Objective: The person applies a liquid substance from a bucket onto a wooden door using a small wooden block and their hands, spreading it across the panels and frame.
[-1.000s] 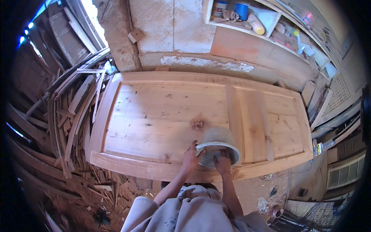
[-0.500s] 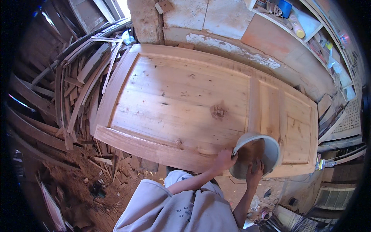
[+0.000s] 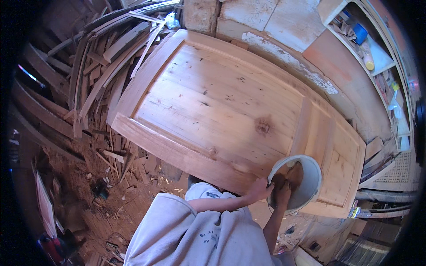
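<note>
A pale grey bucket (image 3: 314,177) is tilted toward me at the near edge of a wooden panelled door (image 3: 222,111). Brown powder, looking like sawdust, lies inside it. My left hand (image 3: 259,189) is closed on the bucket's left rim. Down inside the bucket is my right hand (image 3: 282,195), its fingers against the brown powder and partly hidden, so what they hold cannot be made out. The door lies flat, with a large panel on the left, a dark knot near its middle, and narrower panels to the right.
A heap of wood offcuts (image 3: 100,80) stands left of the door. Shavings and dust cover the floor (image 3: 84,195). Along the far side runs a stone wall (image 3: 248,17), with a cluttered shelf (image 3: 377,57) at the upper right. A clear bottle (image 3: 358,213) sits by the door's right corner.
My right hand has gone deeper into the bucket, its fingers now down at the powder. My left hand keeps its hold on the rim. The view has shifted and turned slightly.
</note>
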`<action>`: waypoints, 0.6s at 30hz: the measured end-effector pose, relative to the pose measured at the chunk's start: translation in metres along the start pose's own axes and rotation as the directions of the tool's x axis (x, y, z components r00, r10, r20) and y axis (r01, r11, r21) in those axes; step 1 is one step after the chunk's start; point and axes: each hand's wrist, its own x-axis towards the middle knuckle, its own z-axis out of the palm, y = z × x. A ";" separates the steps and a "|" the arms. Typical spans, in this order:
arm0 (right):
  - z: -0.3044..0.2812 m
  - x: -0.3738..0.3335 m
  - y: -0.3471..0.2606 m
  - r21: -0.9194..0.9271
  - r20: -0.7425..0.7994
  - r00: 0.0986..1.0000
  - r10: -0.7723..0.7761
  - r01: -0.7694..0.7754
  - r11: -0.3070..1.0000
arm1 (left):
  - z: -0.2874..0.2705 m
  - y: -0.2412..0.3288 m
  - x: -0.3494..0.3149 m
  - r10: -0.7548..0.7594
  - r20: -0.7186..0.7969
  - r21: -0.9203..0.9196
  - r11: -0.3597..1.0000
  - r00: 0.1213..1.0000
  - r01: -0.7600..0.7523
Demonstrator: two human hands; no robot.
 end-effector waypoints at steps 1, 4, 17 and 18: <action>-0.004 0.003 -0.009 -0.004 0.013 1.000 -0.021 0.021 1.000 | -0.002 -0.004 0.001 -0.002 0.012 -0.012 1.000 1.000 0.002; -0.016 0.013 -0.032 0.063 0.113 0.992 -0.054 0.047 0.997 | -0.015 0.004 0.002 -0.015 0.035 -0.011 1.000 0.999 0.016; -0.008 0.052 0.004 0.889 0.234 0.891 0.389 -0.357 0.285 | 0.001 -0.001 0.005 -0.062 -0.047 -0.052 0.997 0.997 0.060; -0.013 0.057 0.005 0.894 0.347 0.832 0.432 -0.433 0.117 | 0.008 0.002 0.004 -0.053 -0.056 -0.049 0.998 0.997 0.050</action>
